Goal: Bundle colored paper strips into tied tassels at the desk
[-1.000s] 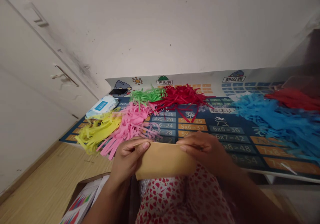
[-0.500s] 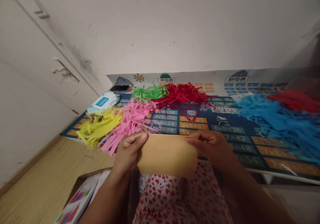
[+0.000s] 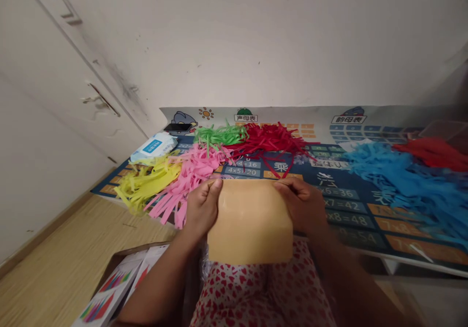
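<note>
A plain sheet of yellow-orange paper [image 3: 252, 224] hangs in front of me above my lap. My left hand [image 3: 204, 205] pinches its upper left corner, thumb on the near side. At the upper right corner my right hand [image 3: 305, 202] has its fingers closed on the edge. The paper's lower edge hangs free over the heart-patterned cloth [image 3: 237, 293] on my lap. Just beyond my left hand lies a heap of pink paper strips [image 3: 190, 176], with yellow strips [image 3: 149, 181] beside it.
On the patterned table mat [image 3: 347, 234] lie green strips [image 3: 221, 136], red strips [image 3: 274, 142], blue strips [image 3: 398, 171], a wet-wipes pack [image 3: 154, 147] and a dark phone [image 3: 178, 127]. Below left stands a carton [image 3: 113, 263] of printed boxes. A wall [image 3: 263, 39] rises behind the table.
Both hands have raised the paper's top edge a little, and more of its face now shows. The whole view has shifted slightly. Both hands keep their hold.
</note>
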`<state>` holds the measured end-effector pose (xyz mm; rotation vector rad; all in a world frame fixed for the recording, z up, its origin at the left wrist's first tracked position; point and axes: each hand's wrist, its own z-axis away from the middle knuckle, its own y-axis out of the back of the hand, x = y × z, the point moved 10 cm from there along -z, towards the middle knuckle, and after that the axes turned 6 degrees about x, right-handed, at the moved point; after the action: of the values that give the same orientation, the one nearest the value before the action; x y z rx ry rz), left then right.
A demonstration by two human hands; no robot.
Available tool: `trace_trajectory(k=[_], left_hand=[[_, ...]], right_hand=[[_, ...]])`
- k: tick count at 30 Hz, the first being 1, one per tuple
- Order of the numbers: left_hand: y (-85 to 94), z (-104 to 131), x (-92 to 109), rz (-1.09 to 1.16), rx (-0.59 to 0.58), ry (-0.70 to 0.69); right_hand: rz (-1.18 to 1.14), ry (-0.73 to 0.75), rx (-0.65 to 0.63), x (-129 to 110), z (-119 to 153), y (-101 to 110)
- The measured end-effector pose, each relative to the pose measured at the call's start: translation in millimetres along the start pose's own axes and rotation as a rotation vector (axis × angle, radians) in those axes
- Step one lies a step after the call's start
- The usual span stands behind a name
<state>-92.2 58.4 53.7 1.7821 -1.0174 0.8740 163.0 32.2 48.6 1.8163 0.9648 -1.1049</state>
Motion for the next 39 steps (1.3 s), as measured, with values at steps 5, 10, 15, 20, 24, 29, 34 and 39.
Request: trace_trajectory(k=[5,10,15,20,24,29,34,39], left_hand=[[10.1,-4,12,-0.189,0.107,-0.112],[16.7,-4,20,-0.33,0.216,-0.291],[12.8,-4,11,-0.196,0.203,-0.19],[-6.0,-1,-12,0.206,0.023,0.154],[6.2,-1,-8,0.177,0.104,0.122],[0.3,-3,-16,0.394,-0.006,0.3],[23.8,-2,-3,0.242,0.095,0.113],[21.9,4,0,0.299,0.101,0.088]], right_hand=[[0.008,0.038,0.016,-6,-5,-1],[-0.232,-0.145,-0.123,22,-3,-24],[-0.172,-0.133,-0.146,35,3,-34],[-0.019,-0.04,-0.056,16,6,-21],[0.057,-0.008,-0.031,3,9,-15],[0.089,0.015,-0.012,-5,17,-15],[0.125,0.022,-0.006,-8,26,-12],[0.117,0.003,-0.028,-5,34,-13]])
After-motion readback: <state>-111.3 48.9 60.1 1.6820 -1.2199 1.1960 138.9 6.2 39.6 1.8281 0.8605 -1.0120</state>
